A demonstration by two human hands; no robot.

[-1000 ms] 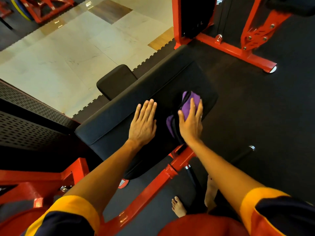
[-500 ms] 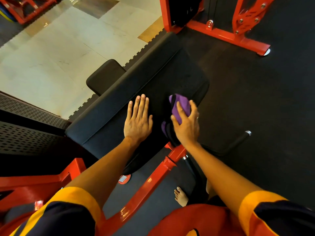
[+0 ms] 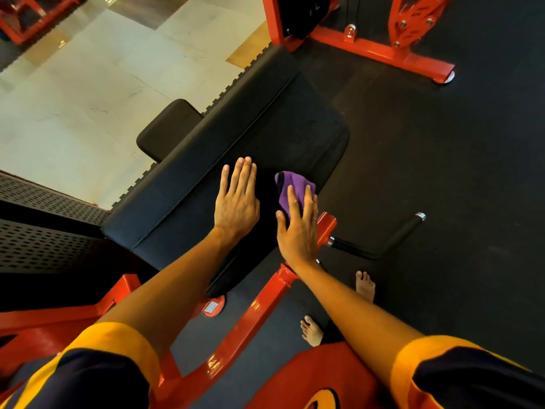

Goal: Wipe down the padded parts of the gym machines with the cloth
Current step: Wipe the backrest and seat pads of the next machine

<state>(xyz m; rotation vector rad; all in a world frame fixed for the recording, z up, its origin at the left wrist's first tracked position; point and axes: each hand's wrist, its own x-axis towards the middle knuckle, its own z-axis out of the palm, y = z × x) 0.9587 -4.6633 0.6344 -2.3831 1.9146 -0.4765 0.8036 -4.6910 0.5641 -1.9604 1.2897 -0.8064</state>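
One purple cloth (image 3: 296, 184) lay crumpled on the black seat pad (image 3: 265, 134), close to the pad's right edge and toward the end nearer to the person. The right hand (image 3: 298, 231) was laid on top of it, palm down. Its fingers (image 3: 308, 202) were straight and a little apart, pressing the cloth against the pad, and the thumb stood out to the left. No finger was curled around the cloth, and the far part of the cloth showed beyond the fingertips. The right arm was stretched forward, with the wrist above a red frame bar (image 3: 236, 343) that ran under the pad.

The left hand (image 3: 236, 205) rested flat on the same pad, just beside the cloth but apart from it. Its fingers (image 3: 241, 175) were straight and close together, pointing away from the person, and it held nothing. The left arm was also extended, and both arms came out of dark sleeves (image 3: 112, 376) with yellow cuffs.

A smaller black pad (image 3: 168, 128) stood beside the seat pad on its left. To the right of the frame, a black handle (image 3: 392, 240) with a metal end reached out over the dark rubber floor (image 3: 442, 172). Two bare feet (image 3: 365, 286) stood on this floor below the right arm. Pale floor tiles (image 3: 73, 98) lay at the upper left, and another red machine base (image 3: 383, 54) stood at the top.
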